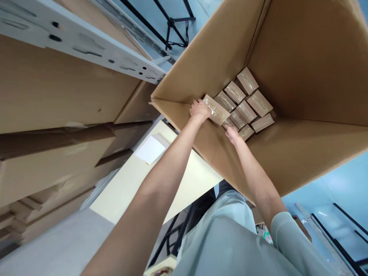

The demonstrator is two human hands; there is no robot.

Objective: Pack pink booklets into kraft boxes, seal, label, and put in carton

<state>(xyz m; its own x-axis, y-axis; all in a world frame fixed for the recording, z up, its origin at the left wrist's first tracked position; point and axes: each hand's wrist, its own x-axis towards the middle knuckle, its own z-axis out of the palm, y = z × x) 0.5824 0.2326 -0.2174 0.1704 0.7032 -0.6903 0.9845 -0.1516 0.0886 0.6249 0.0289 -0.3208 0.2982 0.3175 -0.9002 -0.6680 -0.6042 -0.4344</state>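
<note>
A deep, large cardboard carton (313, 57) stands in front of me, its top uncovered. Inside, my left hand (200, 110) is closed around the left end of a small taped cardboard box (217, 110), which looks higher than the boxes beside it. My right hand (232, 135) reaches in with fingers stretched out, by another small box (229, 123) near the carton's front wall. Whether those fingertips touch it is hard to make out. Several similar small boxes (246, 111) lie close together in rows at the bottom, clear tape on their tops.
On the left, a grey metal shelf beam (86, 42) runs past stacked large cartons (57, 88). A cream tabletop (126, 191) with a white paper pad (152, 149) sits below the carton. A black metal stand (171, 23) is on the blue floor behind.
</note>
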